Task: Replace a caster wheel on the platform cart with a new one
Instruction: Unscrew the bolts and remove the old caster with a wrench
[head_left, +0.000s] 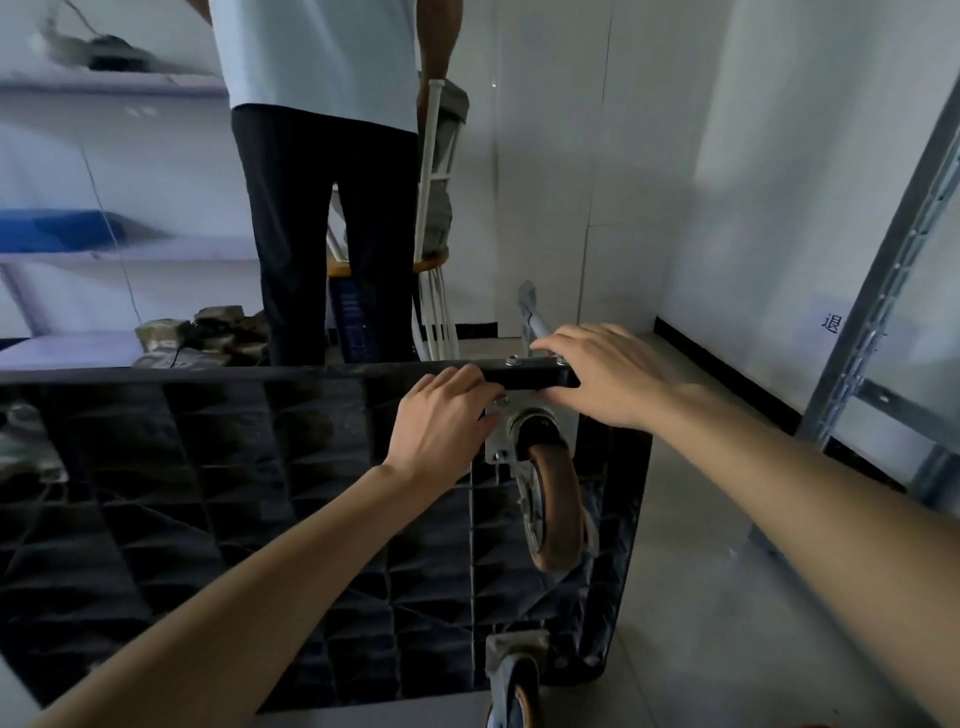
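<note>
Showing: a person's two bare arms reaching forward over an upturned black ribbed plastic platform cart (218, 493), its underside facing up.
Cart: fills the lower left and centre of the view; its far edge runs across the middle.
Caster wheel: a brown rubber caster wheel in a silver metal bracket (553, 501) stands up from the cart's underside, at about 3 o'clock from the view's centre, near the cart's far right corner.
Left hand: the left hand (441, 421) lies at 10 o'clock from the wheel, fingers bent over the cart's far edge just beside the bracket's mounting plate; whether they hold anything cannot be told.
Right hand: the right hand (602, 376) rests at 1 o'clock from the wheel, fingers fairly straight, laid flat over the cart's corner, gripping nothing visible.
Second wheel: a grey-framed second caster (514, 686) sits at 6 o'clock, at the cart's near edge.
Behind: a standing person in dark trousers and a pale shirt (332, 208) at 12 o'clock, beside a white metal-framed chair (436, 208).
Right side: grey metal shelving upright (883, 291) at 3 o'clock.
</note>
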